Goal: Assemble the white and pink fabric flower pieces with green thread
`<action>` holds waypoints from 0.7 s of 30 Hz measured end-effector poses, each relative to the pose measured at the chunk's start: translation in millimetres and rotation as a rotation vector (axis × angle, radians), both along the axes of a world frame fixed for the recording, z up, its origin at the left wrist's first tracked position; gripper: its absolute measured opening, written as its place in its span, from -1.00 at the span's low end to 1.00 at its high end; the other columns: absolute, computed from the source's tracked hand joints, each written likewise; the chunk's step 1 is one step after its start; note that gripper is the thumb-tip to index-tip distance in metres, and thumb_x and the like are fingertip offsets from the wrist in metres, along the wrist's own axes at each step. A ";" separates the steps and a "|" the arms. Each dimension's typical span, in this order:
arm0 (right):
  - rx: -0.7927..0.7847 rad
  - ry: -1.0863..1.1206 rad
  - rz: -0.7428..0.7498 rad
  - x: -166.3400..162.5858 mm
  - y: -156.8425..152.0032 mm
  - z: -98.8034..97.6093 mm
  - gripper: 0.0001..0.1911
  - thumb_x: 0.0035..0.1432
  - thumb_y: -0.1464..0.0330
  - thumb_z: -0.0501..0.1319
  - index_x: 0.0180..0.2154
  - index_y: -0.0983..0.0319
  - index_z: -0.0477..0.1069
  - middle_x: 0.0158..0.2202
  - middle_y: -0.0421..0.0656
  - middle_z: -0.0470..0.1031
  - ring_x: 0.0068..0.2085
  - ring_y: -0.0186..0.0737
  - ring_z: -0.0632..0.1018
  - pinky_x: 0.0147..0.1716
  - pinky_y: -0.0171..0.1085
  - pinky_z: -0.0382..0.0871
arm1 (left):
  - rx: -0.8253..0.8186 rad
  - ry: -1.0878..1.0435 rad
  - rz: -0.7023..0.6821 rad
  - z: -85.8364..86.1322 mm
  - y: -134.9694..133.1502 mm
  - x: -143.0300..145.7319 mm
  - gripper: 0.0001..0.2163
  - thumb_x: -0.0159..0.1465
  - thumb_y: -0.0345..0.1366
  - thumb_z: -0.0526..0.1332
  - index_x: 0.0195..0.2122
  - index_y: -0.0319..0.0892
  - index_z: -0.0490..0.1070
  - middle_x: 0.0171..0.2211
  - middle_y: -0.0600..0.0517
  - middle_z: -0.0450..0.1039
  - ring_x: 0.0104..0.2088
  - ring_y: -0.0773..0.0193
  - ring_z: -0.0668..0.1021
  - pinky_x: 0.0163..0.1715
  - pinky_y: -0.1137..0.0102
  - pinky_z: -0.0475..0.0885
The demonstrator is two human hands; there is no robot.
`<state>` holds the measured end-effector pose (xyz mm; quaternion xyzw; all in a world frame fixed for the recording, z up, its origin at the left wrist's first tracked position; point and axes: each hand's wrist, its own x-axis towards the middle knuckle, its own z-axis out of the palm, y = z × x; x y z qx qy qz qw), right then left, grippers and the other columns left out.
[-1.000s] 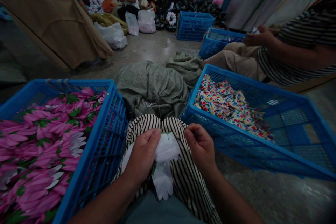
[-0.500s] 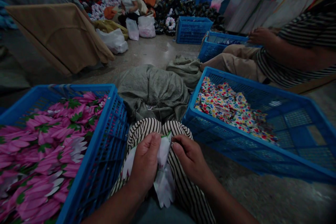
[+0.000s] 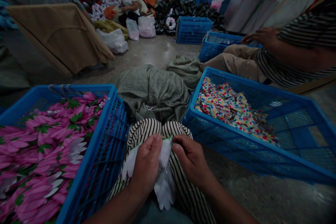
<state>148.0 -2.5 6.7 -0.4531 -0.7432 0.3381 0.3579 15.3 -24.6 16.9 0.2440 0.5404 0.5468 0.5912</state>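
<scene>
A limp white petal-shaped piece with a green edge (image 3: pixel 165 154) lies between my hands, above my lap. More white scalloped petals hang below it and stick out left of my wrist. My left hand (image 3: pixel 147 162) is closed around the piece, thumb pressed on top. My right hand (image 3: pixel 190 161) is pinched at its upper right edge, by the green tip; whatever is between those fingertips is too small to make out. The pieces in the left crate, pink flower petals with green leaves (image 3: pixel 44 147), show similar white undersides.
A blue crate (image 3: pixel 105 122) stands at my left. The blue crate (image 3: pixel 252 143) at my right holds colourful printed pieces (image 3: pixel 228 105). A grey-green sack (image 3: pixel 154 87) lies before my knees. A co-worker in a striped shirt (image 3: pixel 301 42) sits at the right, another person (image 3: pixel 128 0) further back.
The white piece has shifted slightly, and more of its petals show left of my left wrist. My hands stay nearly in place. The right co-worker's hands have moved a little.
</scene>
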 end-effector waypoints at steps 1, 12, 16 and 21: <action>0.002 -0.005 0.001 0.1 0.3 0.7 -0.85 0.20 0.34 0.02 -0.30 0.22 0.33 -0.43 -0.19 0.40 -0.40 -0.28 0.43 -0.42 -0.31 0.21 | 0.005 0.000 -0.027 -0.6 -0.4 -0.4 -0.70 0.12 -0.05 0.19 -0.55 -0.20 0.30 -0.59 0.13 0.27 -0.57 0.42 0.29 -0.57 0.56 0.19; -0.008 -0.040 0.030 0.4 1.4 7.5 -0.78 0.22 0.33 0.01 -0.42 0.22 0.35 -0.51 -0.20 0.36 -0.46 -0.30 0.40 -0.48 -0.33 0.19 | 0.024 0.143 -0.122 0.4 -3.8 -2.6 -0.67 0.16 -0.02 0.13 -0.55 -0.19 0.28 -0.59 0.14 0.20 -0.57 0.41 0.24 -0.56 0.53 0.16; -0.027 0.009 -0.002 3.4 1.6 6.1 -0.73 0.23 0.32 0.00 -0.47 0.22 0.34 -0.55 -0.22 0.34 -0.50 -0.32 0.38 -0.50 -0.33 0.18 | 0.035 0.161 -0.127 0.6 -4.2 -2.9 -0.69 0.17 -0.04 0.12 -0.51 -0.18 0.30 -0.58 0.13 0.22 -0.56 0.41 0.26 -0.55 0.53 0.17; -0.017 0.120 -0.044 6.5 -1.5 1.9 -0.81 0.22 0.34 -0.01 -0.34 0.21 0.35 -0.44 -0.19 0.40 -0.40 -0.29 0.42 -0.43 -0.33 0.23 | 0.029 -0.025 -0.027 -3.1 -1.4 -0.3 -0.72 0.17 -0.09 0.15 -0.53 -0.18 0.28 -0.61 0.16 0.21 -0.59 0.43 0.25 -0.58 0.54 0.14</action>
